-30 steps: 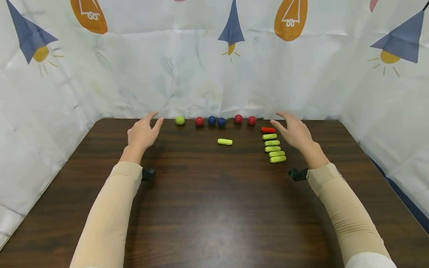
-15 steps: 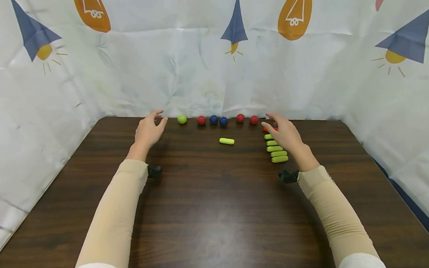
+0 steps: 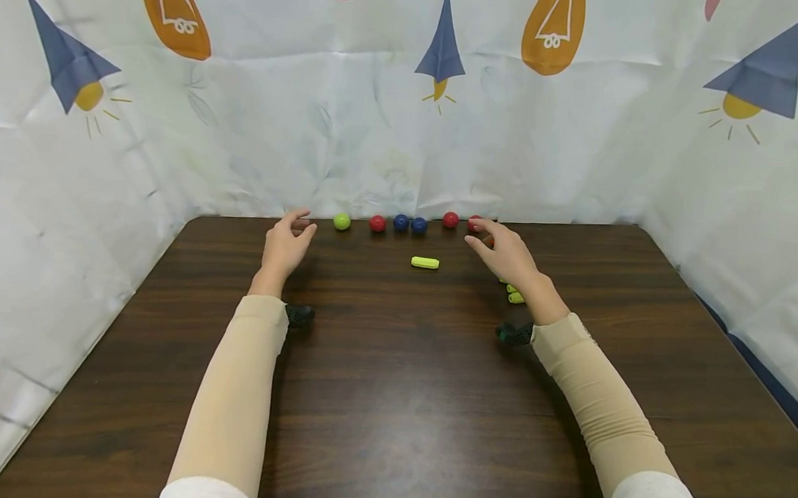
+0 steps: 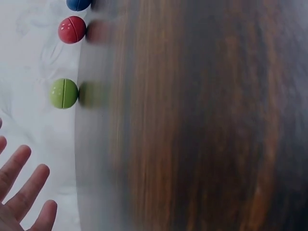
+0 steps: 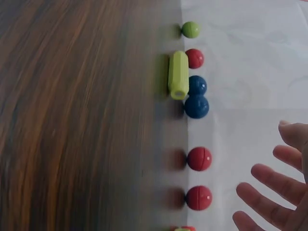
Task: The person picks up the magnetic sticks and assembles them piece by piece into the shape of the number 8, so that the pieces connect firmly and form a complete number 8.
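Note:
My left hand (image 3: 285, 247) hovers over the far left of the table, fingers spread and relaxed, holding nothing. Just right of it is a green ball (image 3: 342, 221). My right hand (image 3: 507, 255) hangs above the table's far right part, its fingers apart with nothing between them. It partly covers a red ball (image 3: 474, 223) and a column of yellow-green sticks (image 3: 516, 298). One lone yellow-green stick (image 3: 425, 263) lies between the hands, nearer the right one. In the right wrist view this ribbed stick (image 5: 179, 76) appears in front of the balls, apart from the fingers (image 5: 276, 183).
Along the back edge of the dark wooden table (image 3: 391, 399) sit another red ball (image 3: 377, 224), two blue balls (image 3: 401, 223) side by side and a further red ball (image 3: 450, 219). White printed cloth (image 3: 256, 136) hangs close behind and at both sides.
My right hand has moved left, away from the right side, and now covers most of the stick column. The left hand has shifted slightly right. The balls and sticks have stayed in place.

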A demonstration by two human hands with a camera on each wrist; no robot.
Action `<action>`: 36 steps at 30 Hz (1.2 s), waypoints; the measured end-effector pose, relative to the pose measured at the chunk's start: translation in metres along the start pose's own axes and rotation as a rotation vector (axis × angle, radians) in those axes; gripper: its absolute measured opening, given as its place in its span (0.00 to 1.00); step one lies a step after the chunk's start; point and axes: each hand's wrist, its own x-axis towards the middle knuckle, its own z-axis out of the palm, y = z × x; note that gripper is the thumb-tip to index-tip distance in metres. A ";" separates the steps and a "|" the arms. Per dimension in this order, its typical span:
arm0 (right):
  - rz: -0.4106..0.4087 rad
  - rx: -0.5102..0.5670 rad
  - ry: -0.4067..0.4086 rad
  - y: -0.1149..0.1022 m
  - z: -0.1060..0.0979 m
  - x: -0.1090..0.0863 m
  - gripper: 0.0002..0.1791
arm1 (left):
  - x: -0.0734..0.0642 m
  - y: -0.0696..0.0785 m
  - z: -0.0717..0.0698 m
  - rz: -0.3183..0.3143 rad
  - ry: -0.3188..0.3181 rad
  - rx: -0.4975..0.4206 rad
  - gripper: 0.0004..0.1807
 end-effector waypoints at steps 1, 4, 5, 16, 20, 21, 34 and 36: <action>-0.004 0.007 0.000 -0.001 0.001 0.001 0.29 | 0.001 0.000 0.001 0.000 0.001 -0.010 0.27; -0.018 0.034 -0.002 -0.004 0.004 0.003 0.28 | 0.004 0.000 0.005 -0.002 0.003 -0.041 0.27; -0.022 0.048 -0.003 -0.005 0.005 0.004 0.28 | 0.004 0.000 0.006 -0.002 0.005 -0.054 0.27; -0.018 0.148 -0.013 -0.013 0.020 0.016 0.23 | 0.014 0.009 0.017 0.014 -0.002 -0.134 0.27; -0.017 0.158 -0.047 -0.015 0.028 0.020 0.21 | 0.017 0.013 0.022 0.019 -0.016 -0.161 0.27; -0.020 0.154 -0.058 -0.015 0.030 0.021 0.21 | 0.017 0.013 0.024 0.018 -0.021 -0.168 0.27; -0.003 0.157 -0.139 -0.022 0.050 0.029 0.21 | 0.028 0.006 0.033 -0.088 0.029 -0.247 0.25; 0.011 0.145 -0.152 -0.021 0.052 0.030 0.21 | 0.029 0.005 0.035 -0.116 0.035 -0.283 0.25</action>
